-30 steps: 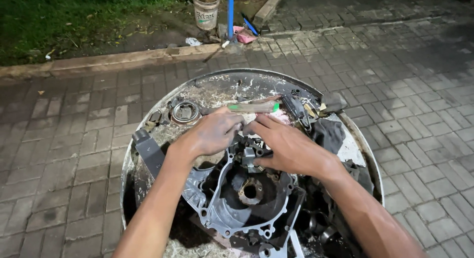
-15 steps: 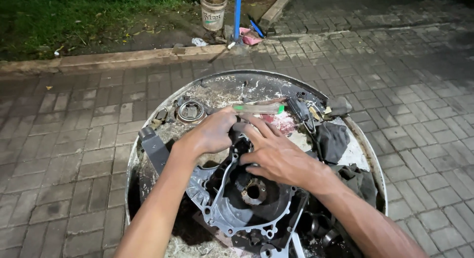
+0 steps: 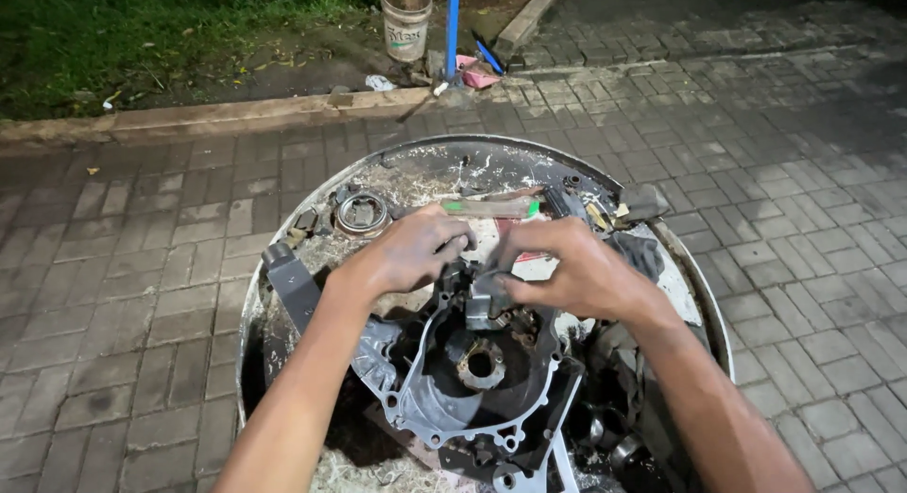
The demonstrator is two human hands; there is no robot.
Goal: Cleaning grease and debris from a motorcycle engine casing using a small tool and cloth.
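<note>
Engine case [image 3: 472, 380] lies flat, open face up, on the round drum-top surface [image 3: 699, 295], so its upper edge is reachable. Left hand [image 3: 411, 252] and right hand [image 3: 576, 271] both curl closed on a small dark part [image 3: 482, 299] at that edge. Bearing ring [image 3: 362, 212] and green-handled tool [image 3: 491, 208] lie beyond the case.

White labelled bucket [image 3: 407, 21] (upright) beside grass.
</note>
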